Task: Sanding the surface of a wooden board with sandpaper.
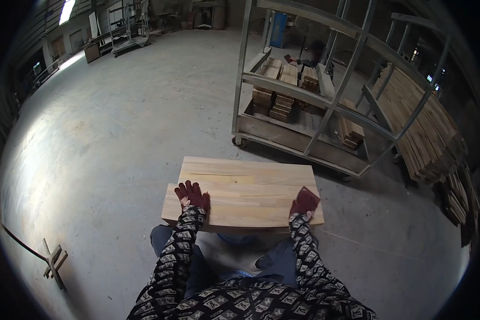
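A pale wooden board (245,186), made of glued strips, lies flat in front of my knees. At its left end a second wooden edge juts out from below. My left hand (193,196), in a dark red knit glove, rests on the board's left part with its fingers spread. On the right part, my gloved right hand (298,208) is closed on a flat, square, dark red pad that looks like sandpaper (309,195), pressed to the wood. The fingers of this hand are mostly hidden by the pad.
A wheeled metal rack (282,136) with stacked wood strips stands ahead to the right. Behind it a person (309,61) is partly visible. Long boards (418,125) lean at the far right. A wooden stand (53,261) is on the floor at left.
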`<state>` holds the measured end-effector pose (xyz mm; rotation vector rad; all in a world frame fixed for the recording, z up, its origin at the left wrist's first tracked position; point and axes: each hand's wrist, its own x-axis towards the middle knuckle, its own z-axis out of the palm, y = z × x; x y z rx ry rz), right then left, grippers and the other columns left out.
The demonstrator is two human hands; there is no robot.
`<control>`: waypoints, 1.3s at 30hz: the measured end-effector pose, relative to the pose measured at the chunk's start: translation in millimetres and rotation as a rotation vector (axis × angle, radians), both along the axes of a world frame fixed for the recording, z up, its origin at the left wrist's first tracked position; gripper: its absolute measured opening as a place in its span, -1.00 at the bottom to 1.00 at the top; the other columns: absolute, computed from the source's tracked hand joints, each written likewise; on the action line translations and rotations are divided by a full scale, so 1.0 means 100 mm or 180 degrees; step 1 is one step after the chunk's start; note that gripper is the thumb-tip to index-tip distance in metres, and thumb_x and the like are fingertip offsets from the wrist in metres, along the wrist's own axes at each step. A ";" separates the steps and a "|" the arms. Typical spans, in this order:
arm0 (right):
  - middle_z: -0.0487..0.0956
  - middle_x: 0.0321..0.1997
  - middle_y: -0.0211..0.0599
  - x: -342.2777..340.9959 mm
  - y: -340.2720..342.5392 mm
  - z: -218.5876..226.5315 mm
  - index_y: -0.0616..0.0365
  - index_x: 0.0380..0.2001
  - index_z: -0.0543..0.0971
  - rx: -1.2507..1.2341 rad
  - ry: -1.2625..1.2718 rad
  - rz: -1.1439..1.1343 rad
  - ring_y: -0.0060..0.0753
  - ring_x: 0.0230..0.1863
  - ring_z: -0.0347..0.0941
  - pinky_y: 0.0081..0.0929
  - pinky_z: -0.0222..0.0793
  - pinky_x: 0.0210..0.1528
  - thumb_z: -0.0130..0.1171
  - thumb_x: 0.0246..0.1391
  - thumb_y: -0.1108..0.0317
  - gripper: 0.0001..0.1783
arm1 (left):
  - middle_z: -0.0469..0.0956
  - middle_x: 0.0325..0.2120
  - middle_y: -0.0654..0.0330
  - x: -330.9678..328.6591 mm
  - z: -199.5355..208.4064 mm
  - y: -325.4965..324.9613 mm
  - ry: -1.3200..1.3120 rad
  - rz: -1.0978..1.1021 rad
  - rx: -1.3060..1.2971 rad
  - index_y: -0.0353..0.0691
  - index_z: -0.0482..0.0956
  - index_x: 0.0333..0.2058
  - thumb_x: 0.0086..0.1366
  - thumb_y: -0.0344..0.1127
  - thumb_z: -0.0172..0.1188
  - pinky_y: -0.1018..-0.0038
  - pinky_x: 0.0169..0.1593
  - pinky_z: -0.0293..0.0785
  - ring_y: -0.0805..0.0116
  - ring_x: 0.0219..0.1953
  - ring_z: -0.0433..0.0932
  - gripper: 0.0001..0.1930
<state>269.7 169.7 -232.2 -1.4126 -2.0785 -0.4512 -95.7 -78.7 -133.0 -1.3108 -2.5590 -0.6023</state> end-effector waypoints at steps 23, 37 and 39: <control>0.42 0.27 0.00 -0.15 -0.54 -0.10 0.07 0.32 0.38 0.0143 0.0029 0.0360 0.20 0.34 0.22 0.08 0.05 0.44 0.28 -0.01 0.15 -0.22 | 0.40 -0.03 -0.13 0.02 0.05 -0.08 0.0310 0.0051 0.0379 -0.31 0.47 -0.15 0.08 -0.12 0.18 -0.07 0.16 0.14 -0.13 0.07 0.27 -0.57; 0.48 -0.06 -0.21 -0.80 -1.32 0.77 0.06 0.13 0.46 -0.0550 -0.0548 0.2209 -0.09 0.04 0.39 -0.07 0.31 0.03 0.41 -0.31 0.15 -0.19 | 0.41 -0.04 -0.09 -0.03 -0.06 -0.25 0.0187 0.0142 0.0325 -0.30 0.48 -0.14 0.04 -0.13 0.21 -0.02 0.11 0.18 -0.10 0.04 0.29 -0.55; 0.50 0.00 -0.11 -0.18 -0.95 0.64 0.10 0.08 0.53 -0.0298 0.0062 0.1956 0.05 0.08 0.38 0.00 0.26 0.15 0.36 -0.25 0.23 -0.31 | 0.40 -0.05 -0.11 -0.01 -0.03 -0.24 0.0172 0.0086 0.0386 -0.34 0.48 -0.15 0.05 -0.15 0.21 -0.02 0.14 0.15 -0.09 0.04 0.27 -0.56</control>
